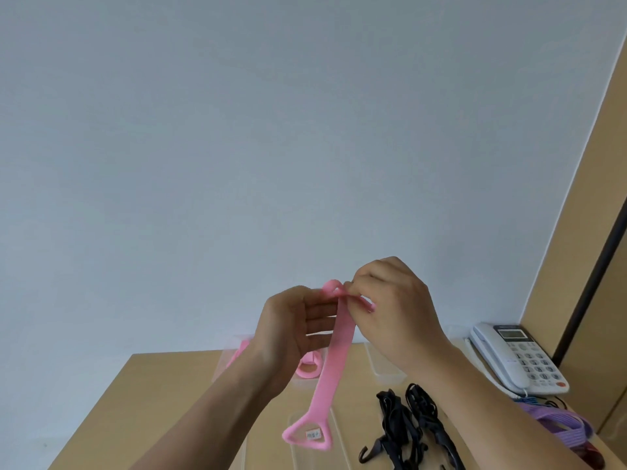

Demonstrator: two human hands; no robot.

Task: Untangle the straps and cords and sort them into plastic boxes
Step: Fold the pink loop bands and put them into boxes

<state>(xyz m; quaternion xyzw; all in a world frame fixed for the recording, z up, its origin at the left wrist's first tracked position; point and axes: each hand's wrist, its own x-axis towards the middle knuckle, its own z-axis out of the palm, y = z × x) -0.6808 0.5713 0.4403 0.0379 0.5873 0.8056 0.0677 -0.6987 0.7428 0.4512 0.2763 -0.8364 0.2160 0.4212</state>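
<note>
A pink strap [334, 364] hangs from both hands above the table, its triangular handle end [307, 435] at the bottom. My left hand [288, 330] holds the strap's top with curled fingers. My right hand [397, 303] pinches the upper folded end. A clear plastic box [234, 351] at the back holds other pink straps [308, 368]. Black cords with hooks [414, 425] lie tangled on the table to the right. A purple strap [556, 425] lies at the far right.
Wooden table [163, 395] against a pale wall. A second clear box [386, 371] stands behind my right forearm, and another clear box [295, 452] lies under the hanging strap. A white desk phone [519, 357] sits at the back right.
</note>
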